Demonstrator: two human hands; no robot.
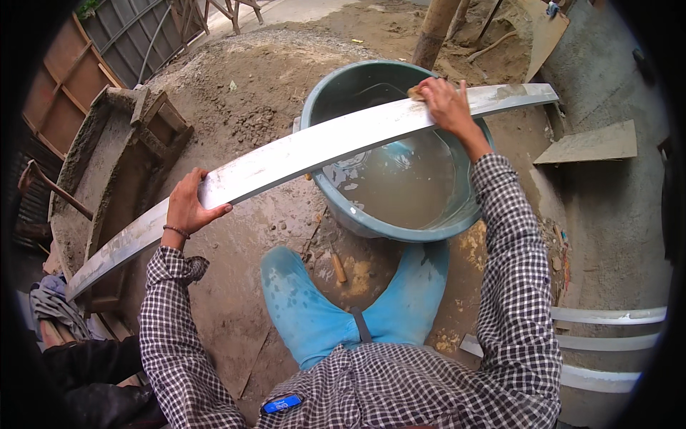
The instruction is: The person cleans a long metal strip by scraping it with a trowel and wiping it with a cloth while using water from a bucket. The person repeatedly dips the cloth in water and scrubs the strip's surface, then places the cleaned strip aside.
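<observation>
A grey gate (123,34) stands beyond the crusted trough (80,168), a crumpled cloth (61,306) lies on the trough's near side, and a wooden post (431,34) rises well to the trough's right.

Left hand (187,213) is gripping the white bar (307,150). Right hand (447,107) is holding a tan pad (415,93), mostly hidden, against the bar's upper face. The bar is crossing over the green tub (429,233); contact with its rim is unclear. Murky water (393,189) is lying inside. A wooden handle (338,268) is resting between the knees (284,268). White strips (607,315) are lying at lower right.
</observation>
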